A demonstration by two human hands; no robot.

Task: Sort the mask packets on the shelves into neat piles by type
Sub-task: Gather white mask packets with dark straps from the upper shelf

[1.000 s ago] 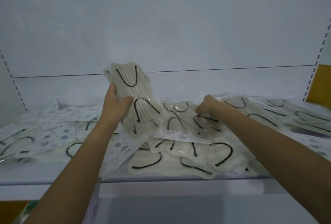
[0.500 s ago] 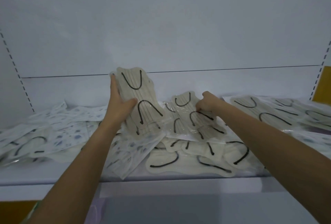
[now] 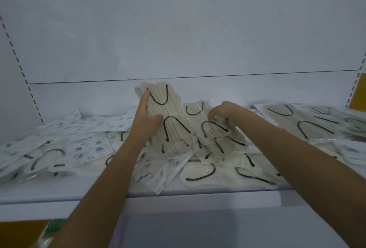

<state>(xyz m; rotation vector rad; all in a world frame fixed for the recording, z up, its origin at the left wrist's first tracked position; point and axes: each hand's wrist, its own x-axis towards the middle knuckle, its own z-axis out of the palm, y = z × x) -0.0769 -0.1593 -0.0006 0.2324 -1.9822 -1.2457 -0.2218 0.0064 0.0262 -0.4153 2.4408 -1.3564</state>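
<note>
My left hand (image 3: pixel 144 121) grips a stack of cream mask packets with black ear loops (image 3: pixel 170 121), held upright above the shelf. Beside it my right hand (image 3: pixel 223 113) pinches another cream packet (image 3: pixel 206 122) by its right edge and tilts it up next to the stack. More cream packets (image 3: pixel 223 170) lie loose under both hands. White packets with a blue pattern (image 3: pixel 85 138) are spread over the left of the shelf. A further group of cream packets (image 3: pixel 303 122) lies at the right.
The white shelf (image 3: pixel 198 194) has its front edge below my forearms and a white back wall (image 3: pixel 178 29) behind. Slotted uprights stand at the left (image 3: pixel 21 69) and right (image 3: pixel 356 87). A yellow panel (image 3: pixel 359 93) shows at the far right.
My right hand has lifted a cream packet off the pile and tilted it up towards the stack. My left hand keeps the stack upright, with the view shifted slightly.
</note>
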